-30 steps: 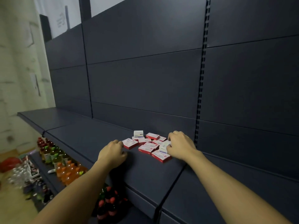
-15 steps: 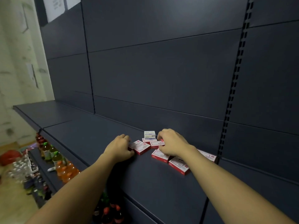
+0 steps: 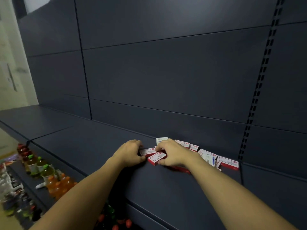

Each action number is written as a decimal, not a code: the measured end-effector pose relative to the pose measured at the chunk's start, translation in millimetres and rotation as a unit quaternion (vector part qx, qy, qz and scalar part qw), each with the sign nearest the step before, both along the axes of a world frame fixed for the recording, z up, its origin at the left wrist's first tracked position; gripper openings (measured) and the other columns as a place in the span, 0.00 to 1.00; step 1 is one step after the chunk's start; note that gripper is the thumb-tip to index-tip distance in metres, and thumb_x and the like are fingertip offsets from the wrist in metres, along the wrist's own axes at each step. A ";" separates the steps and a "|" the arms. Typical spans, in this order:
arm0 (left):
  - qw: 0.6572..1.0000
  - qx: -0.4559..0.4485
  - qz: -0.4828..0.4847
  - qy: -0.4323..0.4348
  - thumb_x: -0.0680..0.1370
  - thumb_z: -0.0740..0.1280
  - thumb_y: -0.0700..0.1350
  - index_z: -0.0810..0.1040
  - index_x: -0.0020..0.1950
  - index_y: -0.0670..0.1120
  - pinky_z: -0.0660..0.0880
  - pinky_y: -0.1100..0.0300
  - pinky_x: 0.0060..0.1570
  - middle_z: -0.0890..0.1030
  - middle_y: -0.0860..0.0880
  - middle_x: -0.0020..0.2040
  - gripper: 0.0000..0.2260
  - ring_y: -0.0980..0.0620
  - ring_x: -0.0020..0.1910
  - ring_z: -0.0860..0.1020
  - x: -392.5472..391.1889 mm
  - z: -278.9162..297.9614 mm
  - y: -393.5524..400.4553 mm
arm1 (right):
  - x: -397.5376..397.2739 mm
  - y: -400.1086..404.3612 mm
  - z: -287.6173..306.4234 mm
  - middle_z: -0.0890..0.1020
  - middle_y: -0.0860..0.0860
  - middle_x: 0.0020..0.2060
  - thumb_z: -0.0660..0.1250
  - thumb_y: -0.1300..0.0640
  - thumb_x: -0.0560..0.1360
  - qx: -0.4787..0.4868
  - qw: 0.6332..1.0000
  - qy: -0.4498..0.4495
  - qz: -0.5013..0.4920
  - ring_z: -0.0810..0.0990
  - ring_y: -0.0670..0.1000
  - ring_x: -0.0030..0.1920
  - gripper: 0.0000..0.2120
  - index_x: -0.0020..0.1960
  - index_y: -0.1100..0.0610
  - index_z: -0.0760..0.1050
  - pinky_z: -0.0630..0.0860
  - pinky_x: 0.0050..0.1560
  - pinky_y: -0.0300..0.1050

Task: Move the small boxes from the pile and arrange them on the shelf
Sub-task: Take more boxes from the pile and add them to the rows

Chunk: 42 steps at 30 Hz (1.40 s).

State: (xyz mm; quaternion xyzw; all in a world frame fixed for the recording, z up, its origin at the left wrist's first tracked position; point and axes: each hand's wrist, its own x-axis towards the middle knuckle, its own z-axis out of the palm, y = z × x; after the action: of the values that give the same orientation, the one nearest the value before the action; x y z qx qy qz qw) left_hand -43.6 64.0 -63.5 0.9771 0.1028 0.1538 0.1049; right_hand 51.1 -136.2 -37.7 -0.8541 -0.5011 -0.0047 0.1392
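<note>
A pile of several small red-and-white boxes (image 3: 207, 154) lies on the dark shelf (image 3: 93, 143) against its back panel. My right hand (image 3: 172, 152) pinches one red box (image 3: 157, 158) at the left end of the pile, thumb at its near edge. My left hand (image 3: 129, 153) is curled beside it and grips another red-and-white box (image 3: 147, 151) by its left end. A small white box (image 3: 161, 140) stands just behind my right hand. Another white box (image 3: 209, 159) leans in the pile by my right forearm.
The shelf runs far to the left with bare surface. A slotted upright (image 3: 259, 87) rises at the right. Below the shelf edge stand bottles with green caps (image 3: 39, 168), orange bottles (image 3: 59, 184) and red-capped bottles (image 3: 116, 221) on lower shelves.
The view has swung left, so the pile sits further right. My right hand moved to the left end of the pile and took a red box; my left hand closed on the neighbouring box.
</note>
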 end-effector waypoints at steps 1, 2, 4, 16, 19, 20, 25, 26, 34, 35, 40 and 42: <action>1.000 0.007 -0.012 0.005 0.74 0.69 0.54 0.77 0.62 0.48 0.74 0.59 0.52 0.78 0.51 0.55 0.19 0.52 0.53 0.76 1.2 0.7 2.1 | -1.3 3.4 -0.5 0.77 0.47 0.59 0.75 0.45 0.70 -0.003 1.000 0.002 -0.003 0.71 0.47 0.62 0.25 0.65 0.51 0.76 0.70 0.63 0.42; 1.000 0.010 -0.019 0.010 0.74 0.69 0.53 0.77 0.62 0.49 0.73 0.60 0.51 0.77 0.51 0.55 0.18 0.53 0.51 0.75 2.0 1.6 4.2 | -1.4 6.5 -1.1 0.77 0.47 0.58 0.75 0.44 0.70 -0.004 1.000 0.002 -0.005 0.71 0.47 0.62 0.25 0.64 0.50 0.77 0.71 0.63 0.44; 0.999 0.011 -0.026 0.024 0.73 0.69 0.53 0.77 0.60 0.49 0.72 0.60 0.48 0.75 0.52 0.52 0.17 0.53 0.49 0.74 1.6 3.5 9.2 | -1.6 11.4 -0.5 0.77 0.47 0.55 0.76 0.42 0.69 -0.019 1.000 -0.004 -0.018 0.73 0.48 0.57 0.24 0.61 0.49 0.77 0.73 0.59 0.46; 0.997 -0.008 -0.075 0.020 0.74 0.71 0.56 0.81 0.59 0.49 0.74 0.61 0.51 0.76 0.52 0.51 0.17 0.54 0.50 0.75 -5.3 2.8 31.1 | -16.8 22.1 4.8 0.76 0.47 0.54 0.71 0.57 0.69 -0.120 0.991 -0.045 -0.027 0.71 0.52 0.58 0.17 0.57 0.47 0.77 0.73 0.61 0.50; 0.996 -0.003 -0.085 0.013 0.73 0.72 0.56 0.81 0.58 0.49 0.73 0.64 0.49 0.76 0.52 0.52 0.17 0.55 0.50 0.75 -7.3 6.8 34.5 | -20.2 20.9 5.7 0.78 0.49 0.51 0.72 0.52 0.67 -0.108 0.991 -0.047 -0.065 0.76 0.54 0.55 0.13 0.51 0.48 0.78 0.77 0.56 0.54; 0.996 0.003 -0.091 0.009 0.72 0.72 0.55 0.81 0.57 0.49 0.72 0.64 0.48 0.76 0.52 0.52 0.17 0.55 0.50 0.75 -8.0 8.2 35.6 | -22.3 20.3 7.2 0.79 0.49 0.48 0.72 0.49 0.65 -0.089 0.992 -0.056 -0.072 0.78 0.54 0.52 0.12 0.48 0.49 0.78 0.79 0.54 0.54; 0.993 0.024 -0.111 -0.014 0.70 0.72 0.56 0.80 0.54 0.48 0.72 0.63 0.45 0.75 0.54 0.49 0.17 0.54 0.47 0.75 -10.4 15.8 40.7 | -39.4 11.9 17.6 0.76 0.48 0.49 0.72 0.44 0.68 -0.036 0.983 -0.156 -0.085 0.76 0.51 0.53 0.17 0.51 0.52 0.77 0.76 0.51 0.48; 0.993 0.026 -0.115 -0.023 0.69 0.71 0.57 0.80 0.53 0.48 0.73 0.61 0.45 0.75 0.54 0.48 0.18 0.53 0.46 0.75 -10.3 18.1 40.7 | -41.9 8.5 20.7 0.76 0.48 0.50 0.72 0.44 0.69 -0.021 0.981 -0.169 -0.090 0.75 0.52 0.53 0.17 0.52 0.53 0.76 0.76 0.51 0.48; 0.980 0.051 -0.169 -0.087 0.70 0.73 0.50 0.80 0.56 0.48 0.74 0.57 0.49 0.76 0.52 0.51 0.16 0.50 0.50 0.78 1.0 44.8 4.3 | -45.2 -48.4 39.6 0.75 0.48 0.51 0.72 0.48 0.70 0.021 0.959 -0.206 -0.193 0.74 0.51 0.54 0.16 0.54 0.53 0.75 0.76 0.50 0.49; 0.978 0.053 -0.179 -0.097 0.70 0.74 0.51 0.80 0.56 0.47 0.74 0.56 0.49 0.76 0.52 0.52 0.17 0.50 0.51 0.77 3.8 48.5 -5.0 | -45.6 -59.0 40.6 0.75 0.47 0.51 0.72 0.48 0.70 0.027 0.955 -0.209 -0.208 0.74 0.50 0.53 0.16 0.54 0.53 0.75 0.76 0.50 0.49; 0.964 0.062 -0.224 -0.131 0.70 0.75 0.52 0.79 0.59 0.46 0.74 0.57 0.50 0.76 0.51 0.53 0.19 0.50 0.52 0.75 19.8 63.8 -61.1 | -54.7 -119.5 41.0 0.74 0.46 0.49 0.73 0.48 0.69 0.044 0.935 -0.210 -0.282 0.73 0.49 0.52 0.16 0.53 0.53 0.75 0.76 0.48 0.47; 0.958 0.065 -0.243 -0.136 0.71 0.75 0.51 0.79 0.59 0.46 0.73 0.57 0.50 0.76 0.52 0.53 0.19 0.50 0.53 0.76 24.9 65.8 -87.0 | -61.0 -145.9 41.2 0.74 0.47 0.49 0.72 0.48 0.69 0.039 0.928 -0.212 -0.305 0.73 0.50 0.52 0.16 0.53 0.53 0.75 0.76 0.47 0.48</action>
State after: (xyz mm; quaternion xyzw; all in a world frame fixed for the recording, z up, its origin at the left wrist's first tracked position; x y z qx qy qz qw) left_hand -18.7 -23.0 2.3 0.9470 -0.1636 0.2618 0.0887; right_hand -9.9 -282.0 3.5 -0.9388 -0.2340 -0.2468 0.0548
